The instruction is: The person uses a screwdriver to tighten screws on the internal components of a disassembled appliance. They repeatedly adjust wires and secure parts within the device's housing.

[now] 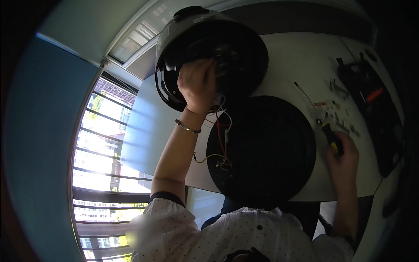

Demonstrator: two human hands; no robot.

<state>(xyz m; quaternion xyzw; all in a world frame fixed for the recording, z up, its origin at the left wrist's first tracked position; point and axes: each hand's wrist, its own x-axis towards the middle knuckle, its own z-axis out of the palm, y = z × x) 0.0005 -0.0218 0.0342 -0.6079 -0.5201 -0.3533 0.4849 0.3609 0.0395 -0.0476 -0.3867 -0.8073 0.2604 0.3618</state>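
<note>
My left hand (197, 85) reaches over the open underside of a round black appliance housing (244, 39) tipped on its side. Its fingers are curled against the dark interior; what they pinch, if anything, is hidden. Low on the right, my right hand (347, 153) grips a screwdriver (330, 136) by its black and yellow handle, the shaft lying along the tabletop toward the upper left. Between my arms sits a round black base plate (270, 148). Red, white and yellow wires (219, 135) run from the plate's left side up to the housing.
Small screws and metal parts (338, 113) lie scattered on the white table (297, 56) at the right. Beyond them stands a long black tool tray (369, 118) with an orange-red item (374, 94) in it. A barred window (104, 148) is at the left.
</note>
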